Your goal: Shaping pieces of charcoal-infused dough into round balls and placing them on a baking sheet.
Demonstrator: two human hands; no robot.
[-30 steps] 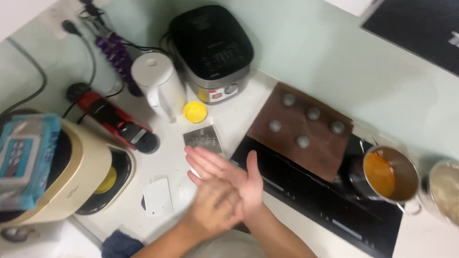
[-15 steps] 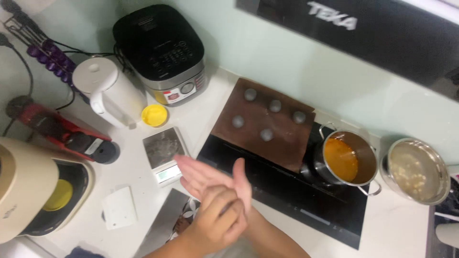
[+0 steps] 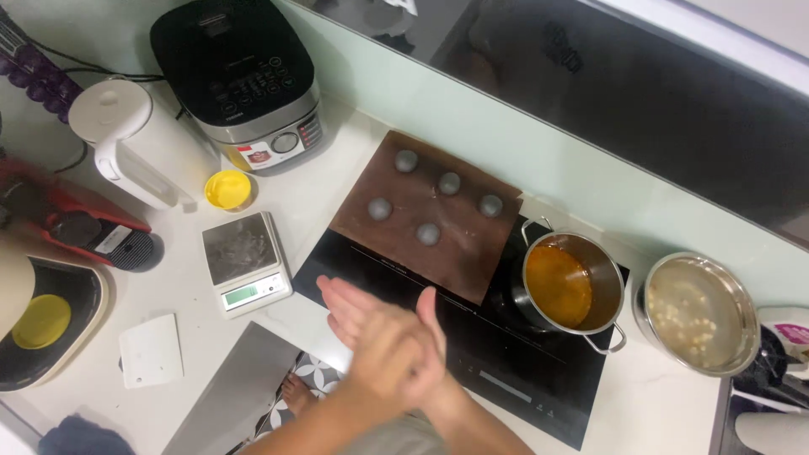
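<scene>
My two hands are pressed palm to palm over the front edge of the black hob (image 3: pixel 506 371). My right hand (image 3: pixel 350 307) lies underneath with its fingers stretched to the left and its thumb up. My left hand (image 3: pixel 394 366) lies across it on top. Whatever may be between the palms is hidden. Beyond the hands a brown board (image 3: pixel 472 253) rests partly on the hob and carries several small grey balls (image 3: pixel 428 233). A small kitchen scale (image 3: pixel 244 263) stands just left of my hands.
A steel pot of orange liquid (image 3: pixel 558 284) sits on the hob, and a second pot with pale lumps (image 3: pixel 699 312) stands to its right. At the back left are a black cooker (image 3: pixel 240 72), a white kettle (image 3: pixel 126 143) and a yellow lid (image 3: pixel 227 189).
The view has swung to the right, bringing both pots into sight. My hands stay pressed together and have shifted slightly against each other.
</scene>
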